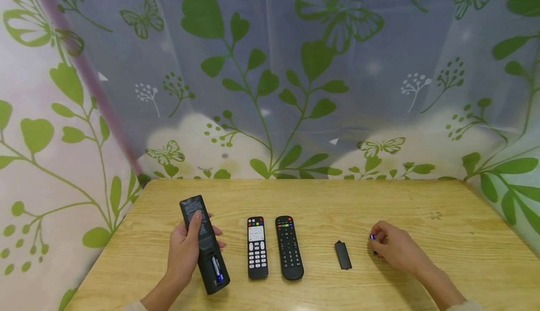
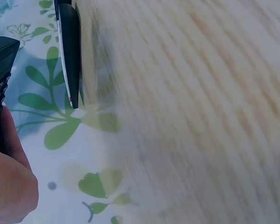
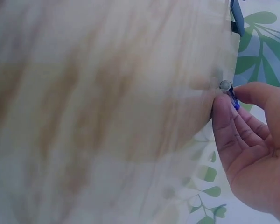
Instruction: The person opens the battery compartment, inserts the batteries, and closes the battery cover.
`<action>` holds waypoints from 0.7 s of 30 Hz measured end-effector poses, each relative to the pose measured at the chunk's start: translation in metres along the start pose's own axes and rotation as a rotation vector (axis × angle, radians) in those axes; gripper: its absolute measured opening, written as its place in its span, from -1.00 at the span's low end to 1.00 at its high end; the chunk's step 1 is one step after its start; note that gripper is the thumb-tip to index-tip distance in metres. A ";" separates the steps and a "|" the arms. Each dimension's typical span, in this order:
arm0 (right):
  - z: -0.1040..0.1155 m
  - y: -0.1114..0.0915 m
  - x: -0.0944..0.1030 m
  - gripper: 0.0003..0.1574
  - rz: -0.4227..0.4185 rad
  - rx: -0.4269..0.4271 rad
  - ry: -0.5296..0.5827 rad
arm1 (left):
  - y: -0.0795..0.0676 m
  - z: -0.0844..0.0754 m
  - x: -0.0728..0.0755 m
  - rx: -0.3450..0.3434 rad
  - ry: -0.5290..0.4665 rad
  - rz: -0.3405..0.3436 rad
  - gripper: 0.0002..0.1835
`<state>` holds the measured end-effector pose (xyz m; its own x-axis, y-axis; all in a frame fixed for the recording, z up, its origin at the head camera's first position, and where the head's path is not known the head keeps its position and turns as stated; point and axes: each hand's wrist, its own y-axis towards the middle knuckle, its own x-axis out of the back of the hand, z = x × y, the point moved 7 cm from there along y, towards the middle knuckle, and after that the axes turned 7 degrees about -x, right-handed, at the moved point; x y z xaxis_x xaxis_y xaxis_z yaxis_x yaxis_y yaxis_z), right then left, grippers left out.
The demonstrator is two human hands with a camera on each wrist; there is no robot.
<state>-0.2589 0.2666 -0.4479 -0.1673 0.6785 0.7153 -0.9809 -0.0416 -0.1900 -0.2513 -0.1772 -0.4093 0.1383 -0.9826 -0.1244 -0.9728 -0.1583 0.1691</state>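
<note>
My left hand (image 1: 183, 252) grips a black remote control (image 1: 201, 229) with its back turned up, the thumb lying along the label. The battery bay at its near end is uncovered, and a blue and silver battery (image 1: 217, 268) lies inside. In the left wrist view the same remote (image 2: 1, 70) shows its keys at the left edge. At the right of the table, my right hand (image 1: 396, 245) pinches another small battery (image 1: 373, 238) between thumb and fingers, close over the wood. The right wrist view shows that battery's flat silver end (image 3: 225, 86).
Between the hands lie a black remote with white keys (image 1: 257, 250), a second all-black remote (image 1: 289, 248) and a loose black battery cover (image 1: 343, 255). The wooden table (image 1: 320, 198) ends at a leaf-patterned curtain (image 1: 261, 91) behind and at the sides.
</note>
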 end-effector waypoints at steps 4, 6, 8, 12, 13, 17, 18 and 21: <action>0.001 0.000 0.000 -0.82 -0.011 0.009 0.008 | -0.001 -0.001 0.000 -0.003 -0.001 0.005 -0.43; 0.004 0.001 -0.001 -0.82 -0.015 0.009 0.011 | -0.001 -0.001 0.001 -0.006 -0.005 0.007 -0.43; 0.009 0.001 -0.002 -0.82 -0.016 0.008 0.045 | -0.002 -0.001 0.000 -0.009 -0.003 0.007 -0.43; 0.034 0.000 -0.007 -0.77 0.015 0.043 0.221 | -0.001 -0.002 -0.003 -0.018 -0.010 0.011 -0.44; 0.043 -0.001 -0.010 -0.75 0.028 0.058 0.278 | -0.001 -0.002 -0.003 -0.016 -0.010 0.014 -0.44; 0.089 -0.007 -0.029 -0.68 0.055 0.163 0.417 | -0.003 -0.002 -0.006 0.003 -0.003 0.020 -0.44; 0.101 -0.009 -0.035 -0.68 0.052 0.195 0.438 | -0.003 -0.002 -0.006 0.009 0.000 0.022 -0.44; 0.140 -0.018 -0.059 -0.71 0.056 0.297 0.495 | -0.004 -0.003 -0.008 0.020 0.009 0.027 -0.43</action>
<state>-0.2450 0.1248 -0.3920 -0.2236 0.9285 0.2966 -0.9696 -0.2428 0.0290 -0.2475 -0.1693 -0.4066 0.1131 -0.9873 -0.1115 -0.9798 -0.1294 0.1525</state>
